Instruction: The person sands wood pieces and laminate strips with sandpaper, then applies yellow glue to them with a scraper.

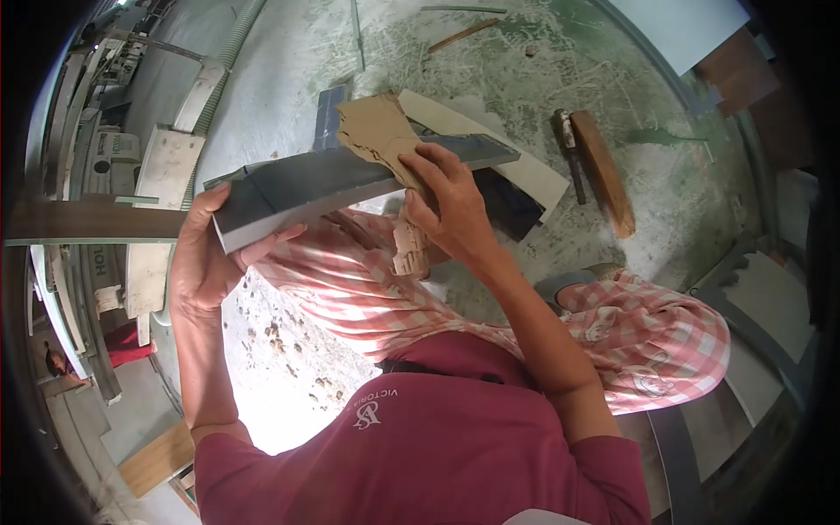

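Observation:
A long dark grey board (302, 185) with a pale edge lies across in front of me, over my knee. My left hand (203, 258) grips its left end, thumb on top and fingers underneath. Near the board's right part, my right hand (453, 203) is closed on a torn piece of brown cardboard (374, 127) that is draped over the board. A ragged strip of brown cardboard (409, 245) hangs below that hand. The fingertips of my right hand are partly hidden by the cardboard.
Beyond the board, a cream panel (534, 175) and dark pieces (507, 206) lie on the scuffed floor. A wooden block (604, 175) and a dark hammer-like tool (573, 162) lie to the right. Stacked boards (166, 171) line the left side.

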Tool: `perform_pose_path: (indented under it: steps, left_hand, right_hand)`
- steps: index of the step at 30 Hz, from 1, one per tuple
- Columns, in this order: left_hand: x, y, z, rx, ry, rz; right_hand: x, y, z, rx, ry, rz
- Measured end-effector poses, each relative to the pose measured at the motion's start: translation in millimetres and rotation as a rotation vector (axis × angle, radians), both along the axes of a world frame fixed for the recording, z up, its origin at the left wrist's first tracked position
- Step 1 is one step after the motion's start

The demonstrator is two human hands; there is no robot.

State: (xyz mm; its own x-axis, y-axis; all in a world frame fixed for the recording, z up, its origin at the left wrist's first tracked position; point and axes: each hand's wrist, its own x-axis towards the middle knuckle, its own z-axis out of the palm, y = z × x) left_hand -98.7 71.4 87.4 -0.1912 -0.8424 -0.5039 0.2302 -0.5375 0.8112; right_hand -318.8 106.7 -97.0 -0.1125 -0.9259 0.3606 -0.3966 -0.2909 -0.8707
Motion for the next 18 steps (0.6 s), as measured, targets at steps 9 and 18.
perform_pose_path:
  steps: [9, 18]
  left_hand:
    - [30, -34, -22, 0.539, 0.645, 0.123]
    - [61, -47, -45, 0.492, 0.590, 0.133]
  right_hand:
    - [23, 6, 11, -0.202, -0.046, 0.101]
    - [-110, -33, -218, 0.667, 0.193, -0.407]
